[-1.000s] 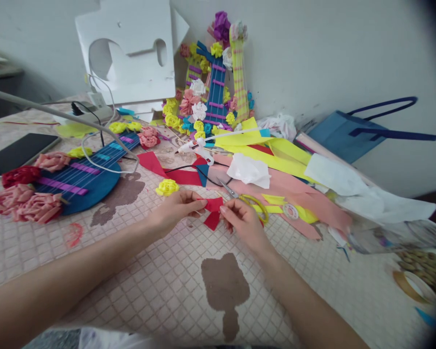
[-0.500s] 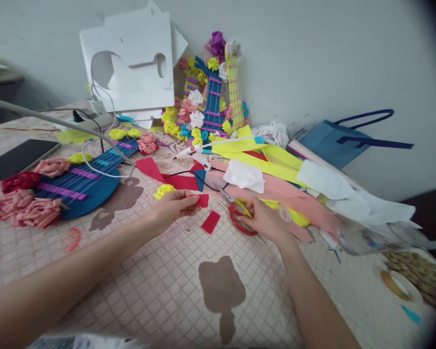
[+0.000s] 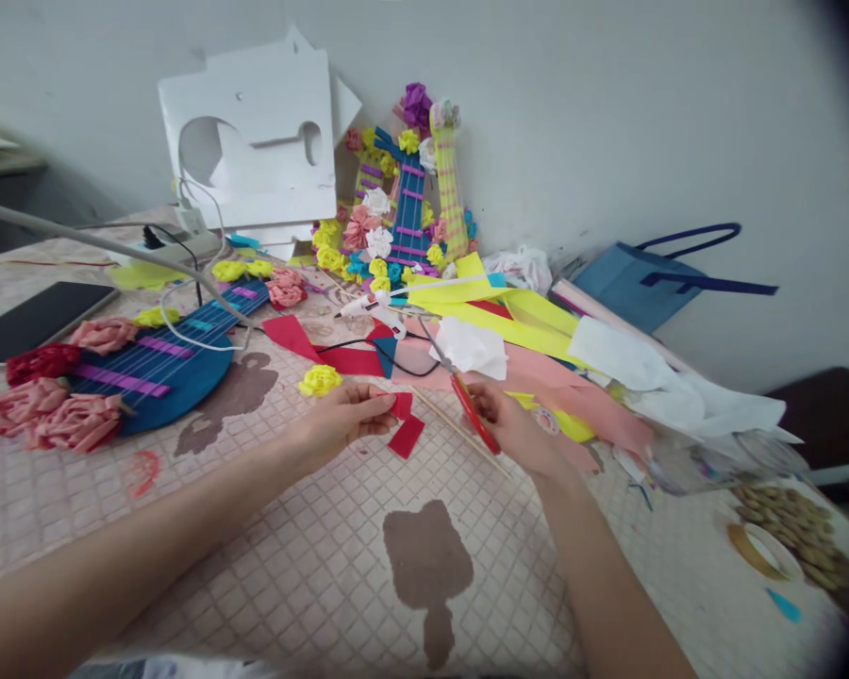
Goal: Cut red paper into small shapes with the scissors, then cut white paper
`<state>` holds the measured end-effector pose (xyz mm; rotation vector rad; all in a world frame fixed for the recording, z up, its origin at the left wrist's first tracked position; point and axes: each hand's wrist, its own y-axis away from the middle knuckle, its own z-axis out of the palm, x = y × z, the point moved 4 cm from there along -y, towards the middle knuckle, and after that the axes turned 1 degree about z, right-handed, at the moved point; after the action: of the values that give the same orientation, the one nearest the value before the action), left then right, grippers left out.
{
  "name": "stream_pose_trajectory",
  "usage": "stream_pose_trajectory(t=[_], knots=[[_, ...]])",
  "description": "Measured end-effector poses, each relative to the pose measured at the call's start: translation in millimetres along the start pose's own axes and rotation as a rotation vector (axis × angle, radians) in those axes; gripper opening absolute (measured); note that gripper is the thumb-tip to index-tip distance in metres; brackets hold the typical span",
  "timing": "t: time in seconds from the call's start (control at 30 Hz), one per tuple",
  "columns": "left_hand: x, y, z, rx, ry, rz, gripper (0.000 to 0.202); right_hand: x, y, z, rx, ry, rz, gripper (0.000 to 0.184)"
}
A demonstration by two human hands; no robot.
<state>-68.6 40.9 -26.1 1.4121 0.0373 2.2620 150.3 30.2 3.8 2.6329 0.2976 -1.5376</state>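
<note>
Between the fingertips of my left hand [image 3: 346, 415] is a small red crepe paper piece [image 3: 403, 405]. A second red paper piece [image 3: 406, 437] lies on the table just below it. My right hand [image 3: 513, 429] grips scissors [image 3: 473, 410] by their red handle, the blades pointing up and away. The blades are apart from the red paper I hold. Beside my left wrist sits a yellow paper flower [image 3: 320, 378]. Beneath the scissors a thin wooden stick [image 3: 459, 429] rests on the table. A red paper strip [image 3: 350, 357] lies beyond my left hand.
A blue paper guitar [image 3: 176, 368] with pink flowers lies at left, near a dark tablet [image 3: 39, 321]. Behind my hands are a white glue gun [image 3: 374, 304], yellow strips [image 3: 530, 325] and pink paper [image 3: 573, 382]. Decorated guitars [image 3: 407, 212] lean on the wall. A tape roll [image 3: 757, 552] is at right.
The scissors have turned in my right hand, now seen edge-on with the blades further up and left. My left hand has shifted slightly right and down with its red paper.
</note>
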Motion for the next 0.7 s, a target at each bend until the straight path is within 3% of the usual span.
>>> stream_pose_trajectory(t=[0.13,0.23,0.5,0.7], knots=[[-5.5,4.4,10.4,-0.058,-0.035,-0.001,0.026,-7.0,0.5,36.3,0.004,-0.467,0.099,0.038],[-7.3,5.4,12.4,-0.056,-0.096,0.044,0.024,-6.8,0.8,53.1,0.061,-0.608,0.088,0.039],[-4.1,6.3,12.7,0.004,-0.381,0.211,0.024,-5.3,-0.3,65.3,0.178,-0.590,0.085,0.040],[-5.3,6.7,14.4,-0.011,-0.401,0.154,0.026,-2.5,0.4,66.7,0.175,-0.563,0.101,0.038]])
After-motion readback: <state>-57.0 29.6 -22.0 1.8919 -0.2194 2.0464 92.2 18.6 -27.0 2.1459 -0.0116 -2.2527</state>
